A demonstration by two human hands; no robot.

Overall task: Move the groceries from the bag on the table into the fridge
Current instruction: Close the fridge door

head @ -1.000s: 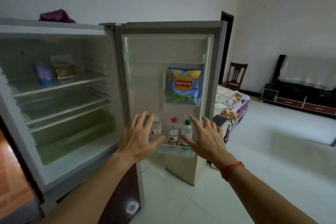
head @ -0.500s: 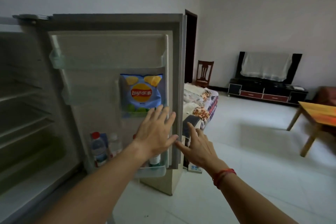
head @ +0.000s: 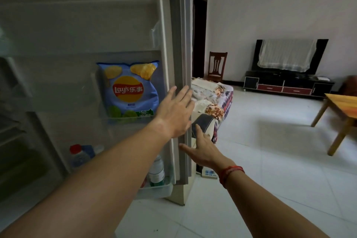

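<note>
The fridge door (head: 173,44) stands open, its inner side facing me. A blue bag of Lay's chips (head: 128,91) sits in the middle door shelf. In the bottom door shelf stand a red-capped bottle (head: 77,155) and a green-labelled bottle (head: 156,170), partly behind my left forearm. My left hand (head: 174,112) lies flat with straight fingers on the door's outer edge. My right hand (head: 201,149), with a red band at the wrist, reaches with spread fingers to that same edge lower down, its thumb touching the door seal. Neither hand holds anything.
Past the door lie folded patterned blankets (head: 212,100), a wooden chair (head: 217,66) and a dark doorway (head: 199,35). A covered TV on a black and red stand (head: 286,83) lines the far wall. A wooden table (head: 343,108) is at the right on the white tiled floor.
My view has swung right, so the fridge interior has left the frame. Both hands moved from the bottles in the bottom shelf to the door's outer edge.
</note>
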